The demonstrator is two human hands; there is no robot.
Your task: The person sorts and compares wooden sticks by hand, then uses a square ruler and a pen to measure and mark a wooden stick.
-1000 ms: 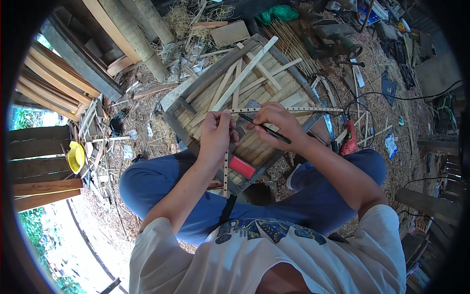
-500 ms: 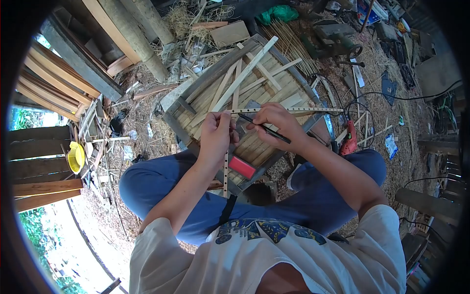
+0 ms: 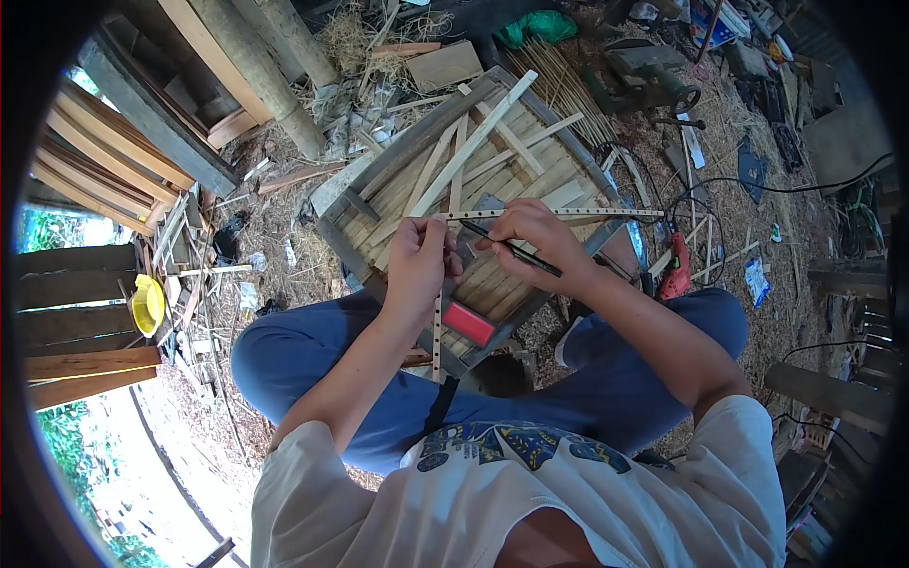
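Where the two hands are brought together over the bench [image 3: 347, 248], the following is listed.

Item: strip [image 3: 606, 211], one, narrow, pale, laid crosswise above the bench, its inner end at the left hand [image 3: 415, 269]. Dark dots are spaced along its visible length.

Item: second strip [image 3: 436, 341], dotted likewise, set lengthwise below the left hand. Whether the two are joined cannot be told, the meeting place being covered.

Condition: dotting is seen on both; by judgement, the visible stretches are well advanced. What is left under the fingers cannot be read, nor can dots be told from holes.

Left hand: forearm angled inward, wrist raised, grip pinched on the crosswise strip's end between thumb and finger.

Right hand [image 3: 542, 235]: forearm brought in diagonally, fingers curled, grip closed about a pen [image 3: 532, 258], its tip directed leftward, just beside the strip; contact cannot be confirmed.

Also held on the bench: red block [image 3: 469, 324], loose slats [image 3: 475, 142].
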